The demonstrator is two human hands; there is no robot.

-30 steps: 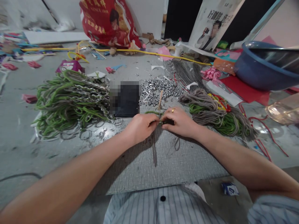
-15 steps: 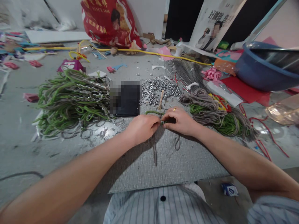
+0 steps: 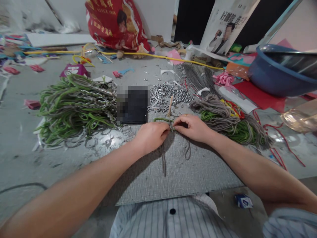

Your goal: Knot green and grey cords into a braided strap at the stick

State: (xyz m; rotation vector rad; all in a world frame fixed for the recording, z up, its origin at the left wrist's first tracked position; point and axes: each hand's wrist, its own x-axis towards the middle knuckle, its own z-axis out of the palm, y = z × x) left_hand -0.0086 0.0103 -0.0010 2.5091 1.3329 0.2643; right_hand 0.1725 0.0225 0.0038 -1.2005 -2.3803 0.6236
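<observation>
Green and grey cord lies at the middle of the work board, partly hidden by my fingers. My left hand pinches the cord near its crossing, thumb and forefinger together. From the right, my right hand meets it, its thumb and forefinger closed on the cord too. A grey cord end hangs toward me below the left hand, and a grey loop lies under the right. Just beyond the fingers stands a thin wooden stick. Many small metal nuts are scattered behind it.
Left lies a heap of green and grey cords with metal chains, beside a black phone-like slab. Bundled grey and green cords lie right. A blue basin, a red bag and a yellow cable are farther back.
My right fingers have shifted slightly and drawn closer together at the cord. The left hand stays nearly in place, still pinching.
</observation>
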